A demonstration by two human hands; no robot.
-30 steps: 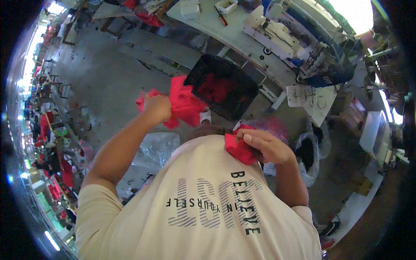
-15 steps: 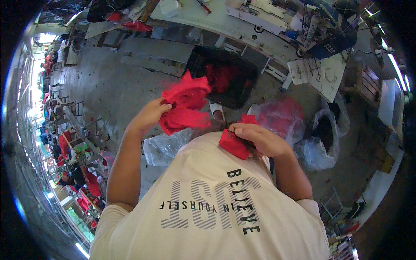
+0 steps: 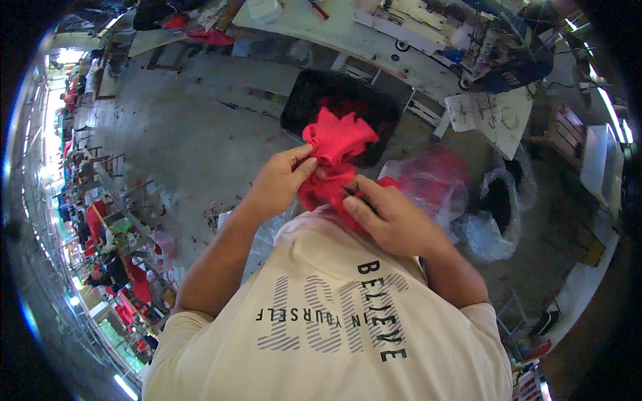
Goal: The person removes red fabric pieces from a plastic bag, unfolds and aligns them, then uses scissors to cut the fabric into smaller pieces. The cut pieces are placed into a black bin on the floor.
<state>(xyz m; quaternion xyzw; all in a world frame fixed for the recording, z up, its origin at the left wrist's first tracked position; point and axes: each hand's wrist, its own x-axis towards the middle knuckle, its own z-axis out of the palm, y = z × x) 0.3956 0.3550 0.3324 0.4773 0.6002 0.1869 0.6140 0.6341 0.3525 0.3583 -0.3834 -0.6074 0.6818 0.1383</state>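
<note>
In front of my waist hangs a crumpled piece of bright red fabric (image 3: 340, 137). My left hand (image 3: 284, 182) pinches its left edge between thumb and fingers. Close on the right, my right hand (image 3: 391, 219) is closed on red fabric, part of it showing below the thumb and a bit beyond the knuckles. A thin dark thing shows at the right fingertips, too small to make out. Behind the raised cloth stands a black plastic bin (image 3: 297, 103) with more red fabric inside; the cloth covers part of its near side.
A long pale worktable (image 3: 321, 37) with machinery (image 3: 414, 23) runs along the far side. Clear plastic bags (image 3: 491, 234), one with red material (image 3: 438, 174), lie on the floor at right. Racks and red items line the left.
My left hand has swung right with the red fabric, bringing it in front of the bin and close to my right hand. My right hand stays near my waist, still holding red fabric.
</note>
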